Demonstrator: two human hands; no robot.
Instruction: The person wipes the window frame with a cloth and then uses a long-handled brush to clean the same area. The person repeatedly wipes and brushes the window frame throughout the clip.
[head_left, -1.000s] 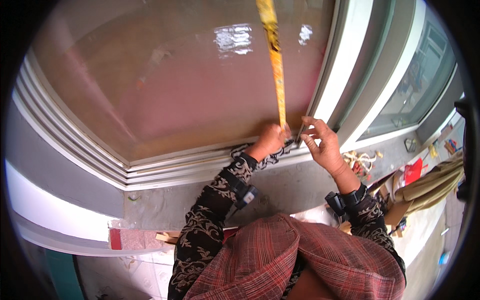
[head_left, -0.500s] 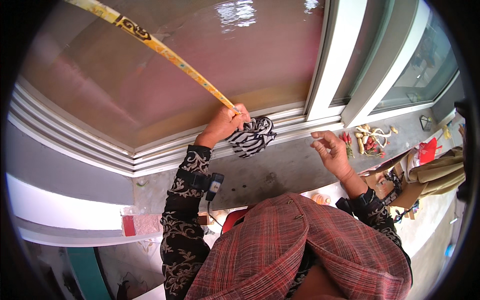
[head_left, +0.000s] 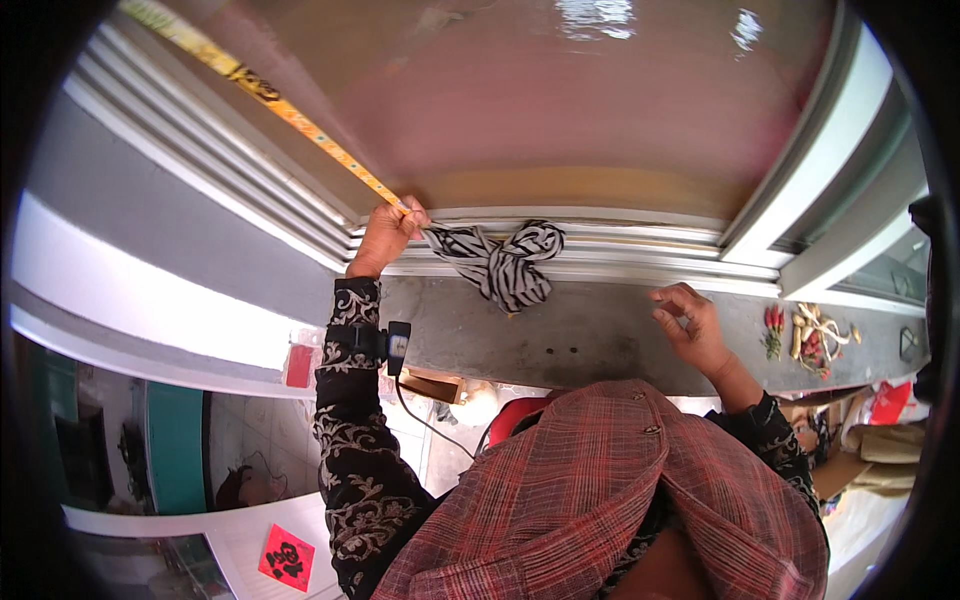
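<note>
Well, left hand (head_left: 388, 238) closed round yellow pole (head_left: 318, 136), cloth (head_left: 502, 266) (zebra-striped) rightward of grip, right hand (head_left: 694, 328) half-curled, empty.

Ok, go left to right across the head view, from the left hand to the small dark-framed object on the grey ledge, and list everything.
Left hand, striped cloth, right hand, small red-and-green bunch, pale-and-red tangle, small dark-framed object.

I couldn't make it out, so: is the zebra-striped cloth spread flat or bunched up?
Bunched up: the zebra-striped cloth lies in twisted, overlapping folds beside the left hand.
</note>
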